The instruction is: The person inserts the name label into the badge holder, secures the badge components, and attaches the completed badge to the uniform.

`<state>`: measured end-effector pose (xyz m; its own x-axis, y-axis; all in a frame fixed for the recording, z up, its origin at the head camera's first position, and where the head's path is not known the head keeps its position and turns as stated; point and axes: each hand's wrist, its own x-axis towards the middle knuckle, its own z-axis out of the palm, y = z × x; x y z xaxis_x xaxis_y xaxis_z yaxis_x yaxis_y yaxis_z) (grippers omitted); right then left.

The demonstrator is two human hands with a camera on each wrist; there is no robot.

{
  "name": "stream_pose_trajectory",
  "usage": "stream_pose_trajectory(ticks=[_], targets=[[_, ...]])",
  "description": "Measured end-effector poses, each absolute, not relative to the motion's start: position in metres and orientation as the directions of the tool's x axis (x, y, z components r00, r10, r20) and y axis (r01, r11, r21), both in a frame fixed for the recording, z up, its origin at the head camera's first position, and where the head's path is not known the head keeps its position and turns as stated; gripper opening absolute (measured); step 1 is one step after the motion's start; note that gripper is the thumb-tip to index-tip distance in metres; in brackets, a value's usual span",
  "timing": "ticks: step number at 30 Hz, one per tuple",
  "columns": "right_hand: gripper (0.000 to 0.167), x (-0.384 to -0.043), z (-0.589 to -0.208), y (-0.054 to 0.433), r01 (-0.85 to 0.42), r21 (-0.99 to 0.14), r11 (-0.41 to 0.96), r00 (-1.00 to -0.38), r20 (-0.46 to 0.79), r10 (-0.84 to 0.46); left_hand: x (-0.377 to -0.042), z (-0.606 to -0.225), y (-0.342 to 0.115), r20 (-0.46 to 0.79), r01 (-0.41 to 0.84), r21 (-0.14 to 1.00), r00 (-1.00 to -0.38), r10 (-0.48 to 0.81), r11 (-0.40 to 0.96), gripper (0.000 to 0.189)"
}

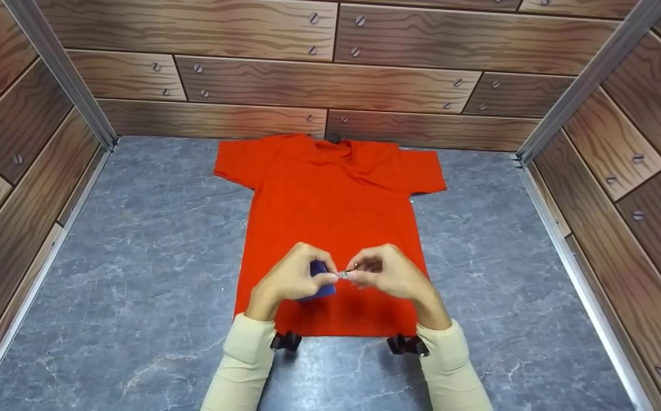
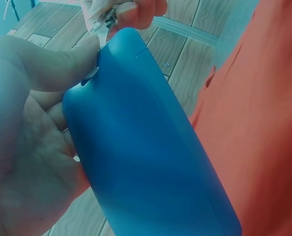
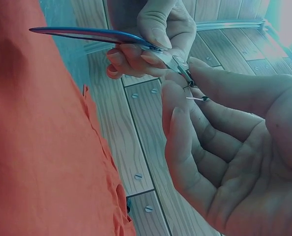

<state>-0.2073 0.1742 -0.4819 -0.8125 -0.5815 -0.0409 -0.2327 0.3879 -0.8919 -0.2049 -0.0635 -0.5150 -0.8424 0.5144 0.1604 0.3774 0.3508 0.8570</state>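
A blue case (image 2: 141, 142) is shown at the centre, tilted, its upper end turned toward 11 o'clock. There a strap (image 2: 102, 41) is pinched by the left hand (image 2: 35, 132), seen at 9 o'clock. Toward 12 o'clock, a metal clip (image 2: 107, 20) is held by the right hand (image 2: 131, 14). Red cloth (image 2: 259, 123) is seen at 3 o'clock; wood-patterned panels (image 2: 178, 56) are visible behind, at 1 and 7 o'clock.

We could pass over the grey surface (image 1: 153, 257) either side of the red shirt (image 1: 330, 211) (lying flat); plank walls (image 1: 330, 83) bar three sides; left hand (image 1: 293, 277), blue case (image 2: 136, 137) and right hand (image 1: 393, 274) block its lower middle.
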Motion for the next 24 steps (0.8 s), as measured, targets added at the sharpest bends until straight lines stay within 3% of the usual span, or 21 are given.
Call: stream_pose_trajectory(ticks=[24], targets=[[0.011,-0.2043,-0.4811,0.1712,-0.253,-0.882,0.397,-0.824,-0.018,-0.566,-0.2051,-0.5164,-0.0635,0.156,0.376,0.849,-0.85,0.503,0.372,0.011]])
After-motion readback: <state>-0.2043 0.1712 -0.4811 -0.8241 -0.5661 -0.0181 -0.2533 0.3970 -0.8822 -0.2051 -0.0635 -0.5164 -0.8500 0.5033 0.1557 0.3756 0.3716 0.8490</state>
